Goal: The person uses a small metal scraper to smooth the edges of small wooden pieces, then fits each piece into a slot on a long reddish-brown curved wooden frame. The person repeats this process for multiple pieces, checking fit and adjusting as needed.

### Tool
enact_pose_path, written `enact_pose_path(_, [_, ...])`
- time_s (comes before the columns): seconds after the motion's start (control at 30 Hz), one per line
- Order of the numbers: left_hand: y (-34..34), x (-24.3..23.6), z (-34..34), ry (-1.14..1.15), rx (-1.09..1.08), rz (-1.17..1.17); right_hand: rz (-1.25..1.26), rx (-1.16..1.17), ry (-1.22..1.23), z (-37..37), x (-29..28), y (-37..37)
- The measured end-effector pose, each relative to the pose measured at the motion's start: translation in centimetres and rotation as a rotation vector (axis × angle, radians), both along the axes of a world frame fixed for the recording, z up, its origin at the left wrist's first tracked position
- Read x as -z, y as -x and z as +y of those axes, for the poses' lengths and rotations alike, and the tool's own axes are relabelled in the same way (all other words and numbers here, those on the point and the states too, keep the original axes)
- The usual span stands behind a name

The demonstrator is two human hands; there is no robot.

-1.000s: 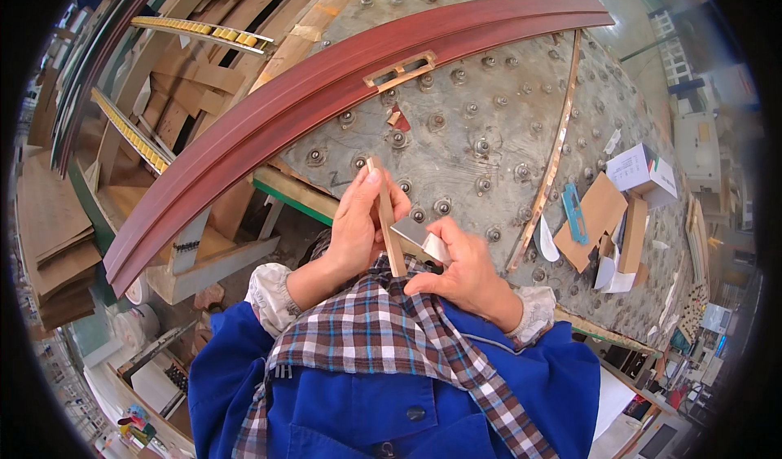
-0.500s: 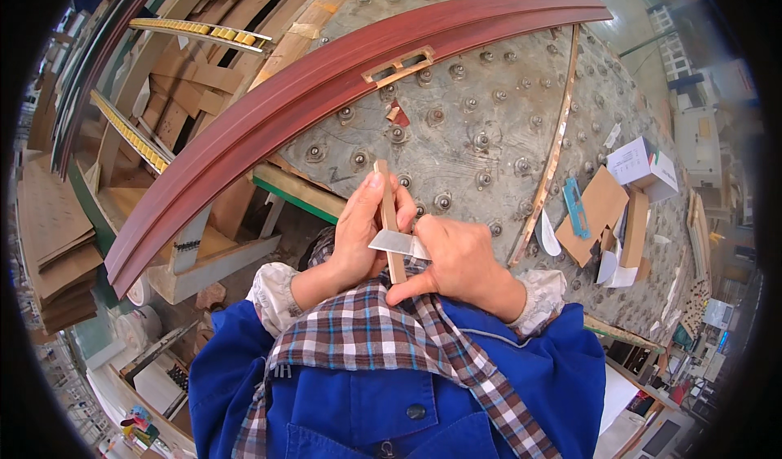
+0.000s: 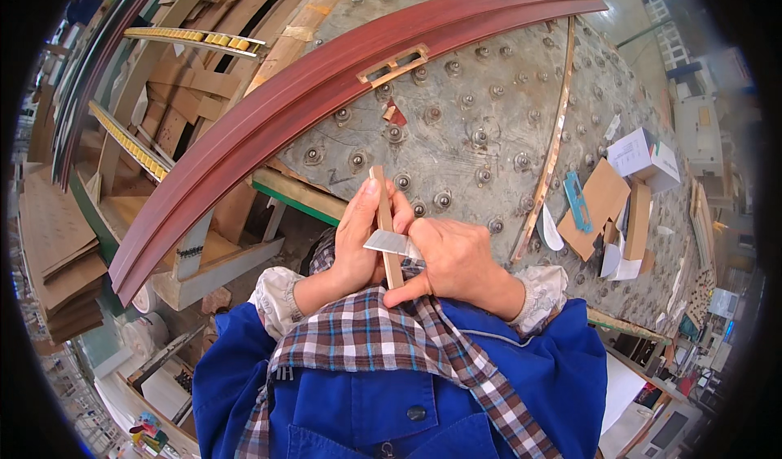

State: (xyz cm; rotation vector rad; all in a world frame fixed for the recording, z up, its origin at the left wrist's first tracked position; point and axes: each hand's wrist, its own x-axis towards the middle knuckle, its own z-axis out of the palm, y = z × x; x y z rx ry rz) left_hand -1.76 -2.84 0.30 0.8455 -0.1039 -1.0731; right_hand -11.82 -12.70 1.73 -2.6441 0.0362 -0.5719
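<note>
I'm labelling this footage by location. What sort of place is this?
Probably a woodworking workshop: a handheld wooden strip, a long reddish-brown moulding on a studded table, and stacked boards suggest it.

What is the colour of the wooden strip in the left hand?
The strip is light brown; it shows best in the head view.

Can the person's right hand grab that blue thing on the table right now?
Probably not as things stand: the right hand grips a blade, held across the wooden stick, and the blue piece lies farther right, past the thin curved strip.
</note>
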Motion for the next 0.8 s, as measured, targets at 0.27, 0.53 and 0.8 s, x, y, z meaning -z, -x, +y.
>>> enact_pose_path(0.27, [0.2,0.4,0.0,0.019,-0.036,0.0,-0.036,0.031,-0.012,0.1,0.2,-0.1])
enact_pose_path(0.53, [0.1,-0.1,0.2,-0.049,-0.006,0.038,-0.036,0.024,0.015,-0.1,0.3,-0.3])
enact_pose_path(0.8, [0.1,-0.6,0.1,-0.035,-0.013,-0.005,-0.055,0.023,-0.067,0.1,0.0,-0.3])
